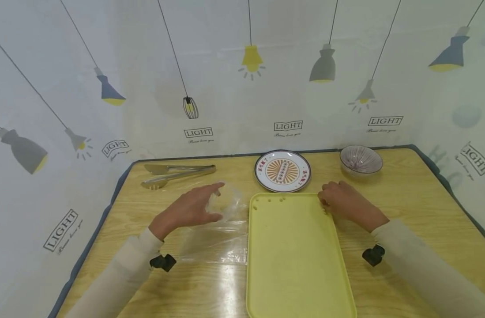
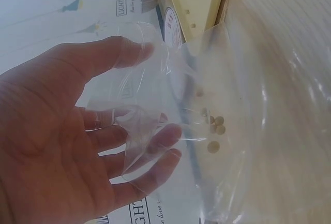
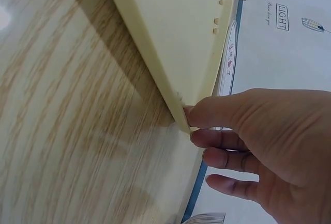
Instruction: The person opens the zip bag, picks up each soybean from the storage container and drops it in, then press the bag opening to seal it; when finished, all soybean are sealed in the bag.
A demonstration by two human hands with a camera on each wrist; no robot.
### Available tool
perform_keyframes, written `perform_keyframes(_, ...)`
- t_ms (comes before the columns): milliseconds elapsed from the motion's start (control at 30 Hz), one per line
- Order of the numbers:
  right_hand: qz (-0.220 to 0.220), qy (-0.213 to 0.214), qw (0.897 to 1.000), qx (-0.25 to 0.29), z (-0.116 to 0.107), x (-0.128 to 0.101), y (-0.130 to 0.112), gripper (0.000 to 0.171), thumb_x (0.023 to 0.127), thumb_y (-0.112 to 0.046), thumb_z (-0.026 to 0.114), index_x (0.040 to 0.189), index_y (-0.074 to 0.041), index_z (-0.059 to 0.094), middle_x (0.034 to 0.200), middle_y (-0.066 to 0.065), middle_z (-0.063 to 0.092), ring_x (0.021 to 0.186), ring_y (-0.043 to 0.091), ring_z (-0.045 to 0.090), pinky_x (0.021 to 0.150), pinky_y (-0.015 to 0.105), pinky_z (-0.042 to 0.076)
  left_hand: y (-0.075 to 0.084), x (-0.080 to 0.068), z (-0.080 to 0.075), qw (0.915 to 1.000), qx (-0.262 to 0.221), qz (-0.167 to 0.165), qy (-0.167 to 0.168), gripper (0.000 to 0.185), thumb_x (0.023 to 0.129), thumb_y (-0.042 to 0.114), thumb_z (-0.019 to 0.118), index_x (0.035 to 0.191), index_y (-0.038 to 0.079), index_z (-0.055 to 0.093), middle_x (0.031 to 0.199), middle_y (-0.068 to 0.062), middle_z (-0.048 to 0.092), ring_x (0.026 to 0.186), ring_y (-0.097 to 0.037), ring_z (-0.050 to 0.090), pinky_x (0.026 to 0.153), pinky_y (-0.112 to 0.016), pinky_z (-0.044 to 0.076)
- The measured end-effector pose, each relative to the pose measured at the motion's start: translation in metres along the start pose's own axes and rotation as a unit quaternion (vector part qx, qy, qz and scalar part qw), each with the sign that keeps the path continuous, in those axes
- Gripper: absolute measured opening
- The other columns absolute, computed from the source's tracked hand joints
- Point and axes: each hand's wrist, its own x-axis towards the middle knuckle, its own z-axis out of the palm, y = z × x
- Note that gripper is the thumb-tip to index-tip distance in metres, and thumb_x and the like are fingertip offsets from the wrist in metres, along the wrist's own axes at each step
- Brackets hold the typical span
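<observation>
My left hand (image 1: 188,206) has its thumb and fingers spread wide within the mouth of a clear plastic bag (image 1: 216,243), left of a yellow tray (image 1: 298,260). Thin film lies over the fingers in the left wrist view, and several small round tan balls (image 2: 220,125) show through the bag. My right hand (image 1: 347,201) pinches the tray's far right corner between thumb and forefinger, the other fingers bent loosely beneath in the right wrist view. Several more tan balls (image 1: 281,199) lie along the tray's far edge, a few by the right thumb.
Behind the tray stands a white plate (image 1: 283,171) with an orange printed centre. A striped bowl (image 1: 361,160) sits at the back right. Metal tongs (image 1: 178,172) lie at the back left. The wooden table (image 1: 409,198) meets a lamp-patterned wall covering at its far edge.
</observation>
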Motion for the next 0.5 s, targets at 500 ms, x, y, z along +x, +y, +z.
perform_keyframes(500, 0.0, -0.004, 1.0, -0.005, -0.003, 0.01, -0.003, 0.024, 0.081, -0.004, 0.079, 0.071, -0.014, 0.06, 0.069, -0.002, 0.051, 0.068, 0.016, 0.045, 0.064, 0.035, 0.042, -0.001, 0.0, 0.001, 1.0, 0.001, -0.002, -0.003, 0.085, 0.09, 0.032, 0.077, 0.157, 0.006, 0.032, 0.137, -0.014, 0.061, 0.091, -0.018, 0.061, 0.088, -0.047, 0.052)
